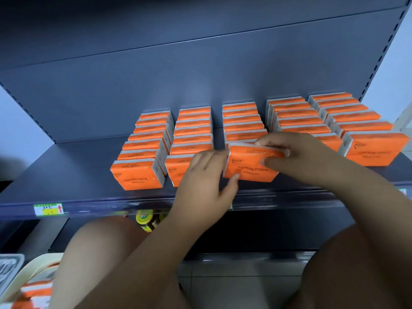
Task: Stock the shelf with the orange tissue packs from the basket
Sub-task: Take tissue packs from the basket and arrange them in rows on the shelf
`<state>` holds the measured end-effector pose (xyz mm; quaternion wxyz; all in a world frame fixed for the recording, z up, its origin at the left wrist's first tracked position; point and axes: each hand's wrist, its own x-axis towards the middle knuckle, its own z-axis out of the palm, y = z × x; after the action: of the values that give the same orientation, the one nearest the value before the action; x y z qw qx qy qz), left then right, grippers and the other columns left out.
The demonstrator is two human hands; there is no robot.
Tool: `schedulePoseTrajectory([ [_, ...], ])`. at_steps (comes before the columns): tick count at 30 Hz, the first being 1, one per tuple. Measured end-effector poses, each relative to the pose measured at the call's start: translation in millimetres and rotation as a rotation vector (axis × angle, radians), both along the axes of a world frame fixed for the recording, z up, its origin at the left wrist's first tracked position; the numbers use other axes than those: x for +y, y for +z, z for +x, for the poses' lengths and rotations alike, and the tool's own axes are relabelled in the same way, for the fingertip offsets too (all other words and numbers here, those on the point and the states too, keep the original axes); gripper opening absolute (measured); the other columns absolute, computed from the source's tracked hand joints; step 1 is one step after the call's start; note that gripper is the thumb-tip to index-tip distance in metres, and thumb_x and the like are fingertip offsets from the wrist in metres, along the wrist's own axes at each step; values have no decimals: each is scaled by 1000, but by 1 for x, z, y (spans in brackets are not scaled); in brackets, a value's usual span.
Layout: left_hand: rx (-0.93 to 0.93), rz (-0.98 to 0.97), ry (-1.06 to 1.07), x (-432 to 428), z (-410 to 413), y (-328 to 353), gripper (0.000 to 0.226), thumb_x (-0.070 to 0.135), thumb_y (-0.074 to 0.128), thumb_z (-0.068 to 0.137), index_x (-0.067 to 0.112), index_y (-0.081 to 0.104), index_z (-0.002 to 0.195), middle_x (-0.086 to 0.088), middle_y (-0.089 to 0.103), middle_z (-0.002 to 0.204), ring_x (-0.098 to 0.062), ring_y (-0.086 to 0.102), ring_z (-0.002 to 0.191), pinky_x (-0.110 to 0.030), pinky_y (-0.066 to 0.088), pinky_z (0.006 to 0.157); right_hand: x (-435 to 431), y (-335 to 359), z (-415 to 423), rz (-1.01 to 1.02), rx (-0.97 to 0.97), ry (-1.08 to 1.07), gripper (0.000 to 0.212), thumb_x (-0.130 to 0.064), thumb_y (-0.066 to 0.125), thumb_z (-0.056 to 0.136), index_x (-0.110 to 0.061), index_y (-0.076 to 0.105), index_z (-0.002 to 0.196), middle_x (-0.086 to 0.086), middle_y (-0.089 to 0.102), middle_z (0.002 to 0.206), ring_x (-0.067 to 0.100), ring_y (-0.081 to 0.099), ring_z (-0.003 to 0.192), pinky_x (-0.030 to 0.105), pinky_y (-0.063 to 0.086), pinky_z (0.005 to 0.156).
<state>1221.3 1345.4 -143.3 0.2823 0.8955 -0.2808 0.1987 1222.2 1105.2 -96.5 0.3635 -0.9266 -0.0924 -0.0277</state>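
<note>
While the pack [249, 165] stands fronting the middle row on the shelf [66, 175], the left hand [204, 177] pinches its 9 o'clock end; the right hand [296, 157] pinches its 12 o'clock edge.

"COTTON TISSUE" on the front of the middle pack [250, 168] and, upside down, on its top — likewise on the left pack [137, 177]; blurred on the right pack [372, 152]. On the shelf-edge tag [48, 209], a red arrow — digits too smeared to read.
</note>
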Motion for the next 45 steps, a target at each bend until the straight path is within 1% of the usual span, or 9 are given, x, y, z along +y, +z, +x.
schedulePoseTrajectory([
  [7,367,-412,-36,-24,-6,-16,44,19,67,97,48,51,125,21,60,122,2,55,120,-16,43,100,0,-10,3,-67,-8,-180,37,-17,77,88,-32,69,121,-15,66,109,7,61,100,20,43,76],
  [10,530,-606,11,-33,-7,-17,43,9,68,97,44,54,117,18,65,116,8,61,110,-12,48,92,9,-16,8,-52,-43,-329,42,-9,78,80,-22,70,120,-6,66,102,14,60,96,26,41,73],
  [13,602,-686,51,-37,-6,-14,39,8,67,97,43,54,106,21,64,107,14,61,100,-12,50,84,12,-21,11,-45,-40,-383,42,-7,76,80,-18,71,120,-5,64,96,13,56,89,16,35,61],
  [20,645,-704,70,-41,-3,-18,39,4,63,97,41,53,104,19,63,105,17,61,93,-17,50,82,19,-33,13,-98,8,-391,50,-8,70,84,-21,59,131,2,69,108,20,62,93,28,45,68],
  [24,639,-699,73,-42,0,-22,37,4,64,96,38,56,109,17,65,108,17,60,95,-12,48,81,24,-37,15,-64,-10,-397,44,-5,69,82,-17,53,121,2,62,102,20,58,88,22,37,56],
  [28,652,-686,88,-42,4,-26,35,7,65,96,33,55,117,18,63,110,26,55,87,1,42,70,25,-39,16,-32,-7,-415,38,-5,67,83,-19,52,115,2,62,101,19,58,87,23,37,55],
  [36,656,-643,78,-44,3,-23,38,8,64,97,37,50,118,23,58,108,31,52,80,3,40,64,25,-35,17,-25,31,-396,32,-9,66,85,-19,54,114,-2,63,95,13,60,83,25,43,58],
  [41,657,-659,64,-42,2,-25,39,10,64,98,45,50,108,28,58,109,33,50,92,-2,42,75,24,-31,12,-35,20,-389,24,-18,65,87,-20,55,108,-4,63,93,14,61,83,30,46,61],
  [45,627,-668,44,-41,-1,-26,44,6,64,98,44,49,118,31,58,111,30,51,101,-4,40,84,27,-28,3,-156,-47,-411,31,-24,66,88,-19,57,117,1,59,106,22,60,92,36,50,69],
])
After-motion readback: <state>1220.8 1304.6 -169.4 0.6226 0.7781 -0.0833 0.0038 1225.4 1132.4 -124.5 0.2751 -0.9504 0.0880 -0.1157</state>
